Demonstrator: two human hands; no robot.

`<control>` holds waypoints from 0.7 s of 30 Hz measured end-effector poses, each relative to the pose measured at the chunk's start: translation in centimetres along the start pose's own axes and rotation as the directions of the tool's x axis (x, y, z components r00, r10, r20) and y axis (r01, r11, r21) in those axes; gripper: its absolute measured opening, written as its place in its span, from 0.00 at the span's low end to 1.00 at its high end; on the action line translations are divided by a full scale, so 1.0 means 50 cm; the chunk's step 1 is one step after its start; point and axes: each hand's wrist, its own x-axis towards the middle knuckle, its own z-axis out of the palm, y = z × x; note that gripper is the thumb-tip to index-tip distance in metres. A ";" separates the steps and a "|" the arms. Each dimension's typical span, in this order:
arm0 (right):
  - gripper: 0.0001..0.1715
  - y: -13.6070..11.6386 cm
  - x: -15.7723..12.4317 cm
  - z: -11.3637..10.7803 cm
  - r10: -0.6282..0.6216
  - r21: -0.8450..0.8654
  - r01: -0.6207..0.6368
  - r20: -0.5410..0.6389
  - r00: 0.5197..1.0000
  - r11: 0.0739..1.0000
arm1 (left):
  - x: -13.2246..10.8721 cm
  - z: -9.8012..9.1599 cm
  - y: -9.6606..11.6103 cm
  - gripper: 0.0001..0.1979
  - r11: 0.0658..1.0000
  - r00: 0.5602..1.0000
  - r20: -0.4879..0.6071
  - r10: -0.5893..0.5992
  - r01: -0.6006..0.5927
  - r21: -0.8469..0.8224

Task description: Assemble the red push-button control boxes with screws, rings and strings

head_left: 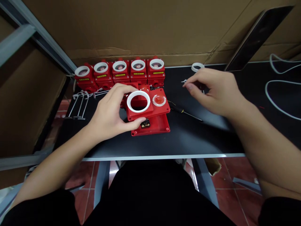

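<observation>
My left hand [110, 113] grips a red cover [160, 108] by its left side, thumb below and fingers at the top. A white ring [129, 102] sits around a round opening in that cover, and a clear reddish dome [160, 99] is beside it. Under the cover lies an open red box [157, 125] with a small black terminal part [145, 123] inside. Off to the right, my right hand [211, 89] is raised over the table, thumb and forefinger pinched on a small white piece [184, 81] whose kind I cannot make out.
Several red boxes with white rings [119, 72] line the back left. Thin metal rods [81, 106] lie at left. Right of the cover is a screwdriver [188, 114]; behind my right hand, a loose white ring [197, 66]. White cable [279, 103] curls at far right.
</observation>
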 end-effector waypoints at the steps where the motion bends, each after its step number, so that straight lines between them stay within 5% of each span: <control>1: 0.06 -0.011 0.000 0.002 -0.017 0.018 0.017 -0.023 1.000 1.000 | -0.001 0.002 0.001 0.31 1.000 1.000 -0.009 -0.003 0.003 0.004; 6: 0.08 -0.095 -0.001 0.018 -0.046 0.188 0.057 -0.063 0.997 0.981 | -0.006 0.011 0.010 0.35 0.999 0.998 -0.041 -0.040 0.040 -0.007; 14: 0.44 -0.173 0.046 0.082 -0.088 0.278 0.088 -0.012 0.996 0.957 | -0.026 0.032 0.008 0.44 0.984 0.993 -0.049 -0.108 0.100 -0.147; 21: 0.45 -0.201 0.024 0.112 0.060 0.433 -0.040 -0.032 0.998 0.900 | -0.043 0.078 0.015 0.51 0.924 0.987 -0.082 -0.139 0.100 -0.369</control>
